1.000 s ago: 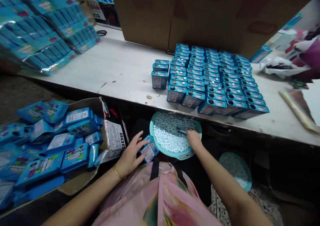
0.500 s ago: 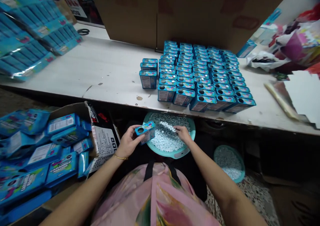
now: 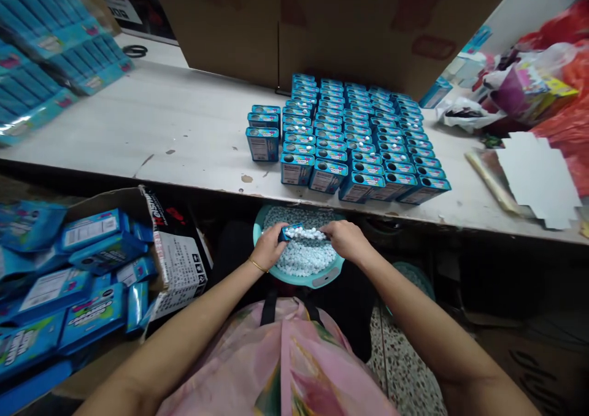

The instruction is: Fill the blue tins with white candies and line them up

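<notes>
My left hand (image 3: 268, 248) is closed around a small blue box (image 3: 284, 232), now tipped over the basin with little of it showing. My right hand (image 3: 348, 240) grips a scoop heaped with small white pellets (image 3: 305, 234); the pellets and fingers hide most of the scoop itself. Its load reaches the end of the blue box. Below both hands sits a turquoise basin (image 3: 317, 280) holding many more loose pellets (image 3: 299, 259).
Rows of upright blue boxes (image 3: 326, 177) stand on the white table (image 3: 197, 149), with a large cardboard panel behind. At left, an open carton (image 3: 177, 269) holds jumbled blue boxes (image 3: 94, 312). A second basin (image 3: 414, 279) is low at right, partly behind my forearm.
My left hand has moved right and turned the blue box over the basin. The loaded scoop in my right hand now meets it. The view has shifted slightly right.
</notes>
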The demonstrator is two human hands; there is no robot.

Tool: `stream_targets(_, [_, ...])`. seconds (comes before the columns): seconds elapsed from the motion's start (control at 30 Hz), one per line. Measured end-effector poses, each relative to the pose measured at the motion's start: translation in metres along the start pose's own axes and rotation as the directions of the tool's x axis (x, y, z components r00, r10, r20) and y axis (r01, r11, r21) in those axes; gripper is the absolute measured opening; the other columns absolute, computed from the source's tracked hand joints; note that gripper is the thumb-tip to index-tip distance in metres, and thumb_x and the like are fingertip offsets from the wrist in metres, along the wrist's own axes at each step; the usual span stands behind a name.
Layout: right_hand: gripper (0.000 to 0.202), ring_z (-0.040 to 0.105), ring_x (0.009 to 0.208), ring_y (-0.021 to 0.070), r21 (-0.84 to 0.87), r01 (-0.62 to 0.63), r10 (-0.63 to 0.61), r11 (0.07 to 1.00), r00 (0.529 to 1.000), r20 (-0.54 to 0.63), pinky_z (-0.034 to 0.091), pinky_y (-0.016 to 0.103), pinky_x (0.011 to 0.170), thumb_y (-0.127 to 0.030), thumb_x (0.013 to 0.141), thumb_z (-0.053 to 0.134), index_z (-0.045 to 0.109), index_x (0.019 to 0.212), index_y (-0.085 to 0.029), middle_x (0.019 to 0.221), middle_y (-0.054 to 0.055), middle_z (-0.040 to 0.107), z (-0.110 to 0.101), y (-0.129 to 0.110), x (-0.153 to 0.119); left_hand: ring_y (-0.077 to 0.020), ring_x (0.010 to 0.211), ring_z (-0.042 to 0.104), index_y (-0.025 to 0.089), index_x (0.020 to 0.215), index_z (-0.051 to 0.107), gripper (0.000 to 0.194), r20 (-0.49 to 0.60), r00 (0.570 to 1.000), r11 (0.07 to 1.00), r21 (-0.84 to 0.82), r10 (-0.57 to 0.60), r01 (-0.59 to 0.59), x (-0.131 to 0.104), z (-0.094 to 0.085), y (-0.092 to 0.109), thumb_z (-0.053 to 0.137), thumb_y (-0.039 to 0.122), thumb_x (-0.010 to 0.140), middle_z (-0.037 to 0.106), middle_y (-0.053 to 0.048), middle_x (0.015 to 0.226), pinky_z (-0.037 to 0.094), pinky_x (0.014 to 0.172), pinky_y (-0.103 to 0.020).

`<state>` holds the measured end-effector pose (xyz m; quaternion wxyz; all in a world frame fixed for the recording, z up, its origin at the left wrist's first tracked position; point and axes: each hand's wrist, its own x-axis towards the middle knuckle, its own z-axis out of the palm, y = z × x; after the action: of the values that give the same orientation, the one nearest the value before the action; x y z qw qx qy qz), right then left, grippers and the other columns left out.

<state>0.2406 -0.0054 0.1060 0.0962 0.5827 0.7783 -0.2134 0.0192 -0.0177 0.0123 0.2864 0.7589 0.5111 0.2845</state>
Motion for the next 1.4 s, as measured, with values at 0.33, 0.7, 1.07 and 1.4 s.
stream_targets(0.33, [0.028,0.057,0.086,0.0201,-0.235,0.052,-0.051,0.971,0.999,0.011,0.040,0.029,0.074,-0.010,0.076,0.037,0.061,0.090,-0.017,0.091,0.012,0.061,-0.025,-0.033,-0.010,-0.0198,0.097,0.051,0.016,0.109,0.045,0.039,-0.008,1.000,0.999,-0.037,-0.029,0.029,-0.004,0.000,-0.004,0.047,0.015,0.071,0.055,-0.007,0.104,0.040,0.085,-0.034])
stream_targets(0.7, [0.033,0.056,0.095,0.0175,0.074,-0.188,0.182,0.979,0.980,0.078,0.040,0.026,0.080,-0.011,0.079,0.039,0.061,0.101,-0.019,0.099,0.010,0.063,0.114,-0.003,0.054,-0.0181,0.091,0.054,0.018,0.109,0.045,0.040,-0.242,0.926,0.948,-0.206,-0.289,0.242,-0.031,-0.055,-0.026,0.053,0.033,0.072,0.056,-0.004,0.101,0.042,0.084,-0.033])
stream_targets(1.07, [0.034,0.059,0.081,0.0141,0.432,-0.082,0.094,0.898,0.996,-0.006,0.043,0.023,0.073,-0.015,0.076,0.042,0.061,0.104,-0.018,0.088,0.002,0.066,0.115,0.014,0.064,-0.0180,0.088,0.055,0.016,0.106,0.046,0.040,-0.272,0.914,0.942,-0.233,-0.303,0.243,-0.031,-0.062,-0.031,0.055,0.030,0.070,0.057,-0.005,0.097,0.043,0.082,-0.034])
stream_targets(1.4, [0.034,0.055,0.091,0.0163,0.209,0.142,-0.120,0.968,0.986,-0.114,0.038,0.021,0.074,-0.014,0.076,0.040,0.065,0.097,-0.026,0.097,0.001,0.065,0.004,0.003,0.011,-0.0199,0.093,0.054,0.019,0.108,0.046,0.038,-0.140,0.980,0.990,-0.019,-0.142,0.141,-0.011,-0.023,-0.006,0.049,0.019,0.071,0.057,-0.006,0.100,0.042,0.083,-0.034])
